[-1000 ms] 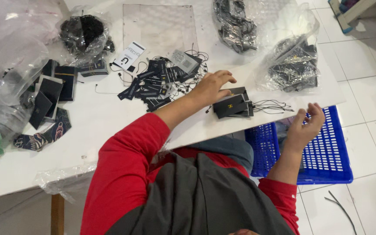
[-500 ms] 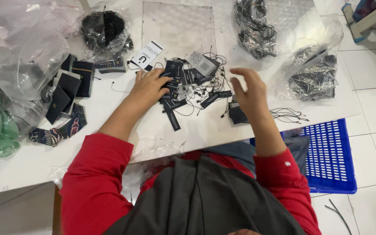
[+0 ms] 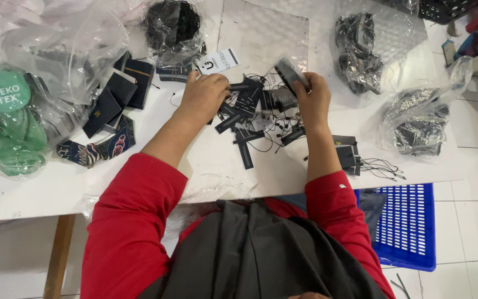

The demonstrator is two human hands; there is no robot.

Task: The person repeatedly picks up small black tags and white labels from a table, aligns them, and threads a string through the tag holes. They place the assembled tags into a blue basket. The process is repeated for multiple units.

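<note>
My left hand [image 3: 204,97] rests on a loose heap of black hang tags with strings [image 3: 255,119] on the white table [image 3: 29,188]; its fingers close on a narrow black tag at the heap's left edge. Just right of the heap, my right hand [image 3: 312,98] is raised a little and grips a small grey-black tag [image 3: 291,72] between thumb and fingers. A small stack of black tags [image 3: 345,152] lies by my right forearm near the table's front edge.
Clear bags of dark tags lie at the back [image 3: 171,25], back right [image 3: 360,47] and right [image 3: 416,124]. Green round labels in plastic [image 3: 4,119] and black cards [image 3: 114,91] sit left. A blue crate [image 3: 408,227] stands on the tiled floor, right.
My right hand rose from the blue crate to the table, then lifted a grey-black tag off the heap. My left hand moved from the small stack to the heap's left side.
</note>
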